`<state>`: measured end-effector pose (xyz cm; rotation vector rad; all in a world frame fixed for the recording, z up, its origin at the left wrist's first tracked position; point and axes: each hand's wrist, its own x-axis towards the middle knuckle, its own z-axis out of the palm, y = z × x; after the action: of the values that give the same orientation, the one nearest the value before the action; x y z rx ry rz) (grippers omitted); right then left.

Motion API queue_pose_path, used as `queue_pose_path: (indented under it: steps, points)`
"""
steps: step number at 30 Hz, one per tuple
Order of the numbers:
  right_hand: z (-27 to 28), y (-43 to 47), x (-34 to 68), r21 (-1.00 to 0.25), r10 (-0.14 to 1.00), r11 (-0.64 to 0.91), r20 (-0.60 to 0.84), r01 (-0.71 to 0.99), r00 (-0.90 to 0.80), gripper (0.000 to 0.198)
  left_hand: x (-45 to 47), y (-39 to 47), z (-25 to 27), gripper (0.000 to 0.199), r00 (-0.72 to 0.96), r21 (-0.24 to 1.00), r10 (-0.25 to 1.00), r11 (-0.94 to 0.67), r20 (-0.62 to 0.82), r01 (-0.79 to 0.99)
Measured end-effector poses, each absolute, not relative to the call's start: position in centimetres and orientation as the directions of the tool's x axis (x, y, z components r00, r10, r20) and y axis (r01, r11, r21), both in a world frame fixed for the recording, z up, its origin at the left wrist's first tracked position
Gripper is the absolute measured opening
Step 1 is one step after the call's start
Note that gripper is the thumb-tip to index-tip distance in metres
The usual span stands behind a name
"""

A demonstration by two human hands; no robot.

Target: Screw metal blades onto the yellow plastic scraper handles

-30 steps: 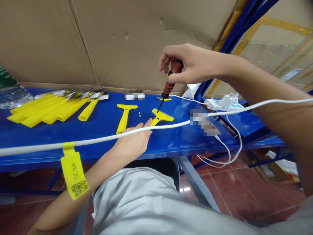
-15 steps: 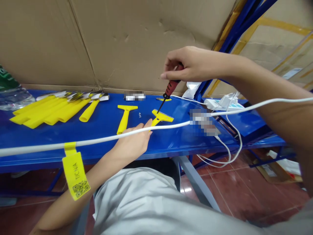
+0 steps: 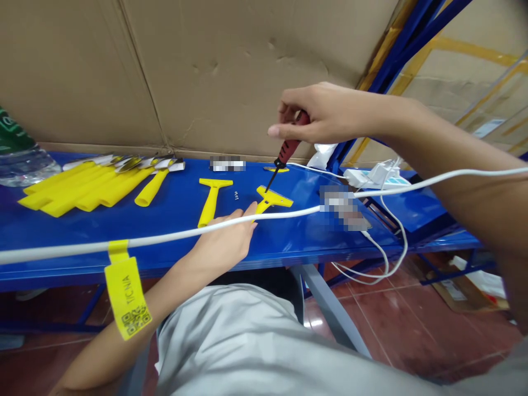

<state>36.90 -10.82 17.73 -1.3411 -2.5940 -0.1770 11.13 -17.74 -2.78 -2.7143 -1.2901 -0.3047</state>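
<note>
My right hand point(image 3: 303, 115) is closed around the red and black handle of a screwdriver point(image 3: 289, 149). The screwdriver slants down to the left, and its tip meets the head of a yellow scraper point(image 3: 275, 198). That scraper's handle is in my left hand point(image 3: 229, 239), which is closed and rests low over the bench; the fingers hide most of the handle. Just left of it lies a second yellow T-shaped scraper point(image 3: 211, 203). Between the two scrapers are several tiny pieces, perhaps screws point(image 3: 236, 195), too small to make out. A thin yellow piece point(image 3: 276, 169) lies behind the screwdriver.
Several yellow-handled scrapers point(image 3: 94, 187) lie side by side on the blue bench point(image 3: 173, 242), near a plastic bottle point(image 3: 25, 154). A white cable point(image 3: 165, 238) with a yellow tag point(image 3: 127, 297) crosses the view. A power strip point(image 3: 375, 177) sits right; cardboard point(image 3: 231, 71) stands behind.
My right hand has shifted its fingers slightly on the screwdriver handle, the thumb reaching a little further left. The tip stays on the scraper head, and my left hand keeps its place.
</note>
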Motion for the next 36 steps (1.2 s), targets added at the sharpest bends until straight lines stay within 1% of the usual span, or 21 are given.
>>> queue_pose_path:
  steps: [1, 3, 4, 5, 7, 9, 11, 14, 17, 19, 22, 25, 26, 28, 31, 33, 36]
  points:
    - [17.7, -10.8, 36.8, 0.003, 0.798, 0.561, 0.261, 0.828, -0.543, 0.027, 11.1, -17.7, -2.8, 0.054, 0.618, -0.019, 0.751, -0.632, 0.233, 0.775]
    - [17.6, -10.8, 36.7, -0.054, 0.797, 0.577, 0.256, 0.815, -0.548, 0.015, 11.1, -17.7, -2.9, 0.055, 0.607, -0.02, 0.762, -0.619, 0.226, 0.785]
    - [17.6, -10.8, 36.6, -0.092, 0.79, 0.597, 0.24, 0.797, -0.564, 0.015, 11.1, -17.6, -3.0, 0.055, 0.599, -0.022, 0.769, -0.61, 0.223, 0.792]
    - [17.6, -10.9, 36.5, -0.12, 0.786, 0.608, 0.228, 0.785, -0.574, 0.021, 11.1, -17.6, -3.0, 0.056, 0.597, -0.025, 0.771, -0.607, 0.222, 0.794]
    - [17.6, -11.0, 36.4, -0.103, 0.801, 0.583, 0.24, 0.806, -0.548, 0.03, 11.0, -17.6, -3.1, 0.057, 0.61, -0.026, 0.759, -0.621, 0.227, 0.783]
    - [17.5, -11.0, 36.3, -0.076, 0.814, 0.552, 0.267, 0.83, -0.516, 0.029, 11.0, -17.5, -3.1, 0.058, 0.62, -0.023, 0.749, -0.633, 0.232, 0.774]
    - [17.5, -11.0, 36.2, -0.101, 0.807, 0.568, 0.262, 0.817, -0.529, 0.027, 11.0, -17.5, -3.1, 0.058, 0.615, -0.018, 0.756, -0.628, 0.225, 0.778]
    - [17.5, -11.0, 36.0, -0.151, 0.786, 0.608, 0.256, 0.779, -0.564, 0.034, 11.0, -17.5, -3.1, 0.058, 0.603, -0.015, 0.766, -0.616, 0.222, 0.788]
    - [17.5, -11.1, 35.8, -0.098, 0.806, 0.565, 0.279, 0.82, -0.522, 0.03, 11.0, -17.5, -3.2, 0.058, 0.617, -0.022, 0.749, -0.631, 0.241, 0.775]
    - [17.5, -11.1, 35.8, -0.092, 0.805, 0.569, 0.265, 0.817, -0.531, 0.025, 11.0, -17.5, -3.3, 0.058, 0.615, -0.02, 0.751, -0.63, 0.241, 0.777]
    - [17.5, -11.1, 35.9, -0.099, 0.779, 0.612, 0.246, 0.784, -0.577, 0.031, 11.0, -17.5, -3.3, 0.058, 0.609, -0.021, 0.756, -0.623, 0.24, 0.782]
    - [17.5, -10.8, 36.1, -0.033, 0.804, 0.548, 0.294, 0.836, -0.516, 0.029, 11.0, -17.6, -3.3, 0.056, 0.626, -0.028, 0.738, -0.641, 0.253, 0.767]
    - [17.5, -10.7, 36.1, -0.033, 0.814, 0.528, 0.305, 0.849, -0.495, 0.03, 11.0, -17.6, -3.2, 0.056, 0.626, -0.028, 0.738, -0.641, 0.252, 0.767]
    - [17.5, -10.6, 36.3, -0.082, 0.82, 0.533, 0.293, 0.842, -0.491, 0.03, 11.0, -17.6, -3.2, 0.055, 0.613, -0.023, 0.753, -0.627, 0.239, 0.779]
    - [17.5, -10.6, 36.4, -0.186, 0.822, 0.557, 0.26, 0.809, -0.506, 0.044, 11.1, -17.6, -3.1, 0.055, 0.606, -0.02, 0.762, -0.619, 0.227, 0.785]
    - [17.6, -10.7, 36.3, -0.19, 0.835, 0.534, 0.267, 0.824, -0.48, 0.044, 11.0, -17.6, -3.2, 0.056, 0.613, -0.023, 0.755, -0.626, 0.234, 0.78]
    - [17.7, -10.9, 36.2, -0.166, 0.836, 0.535, 0.244, 0.828, -0.491, 0.035, 11.0, -17.5, -3.2, 0.055, 0.618, -0.03, 0.75, -0.631, 0.236, 0.776]
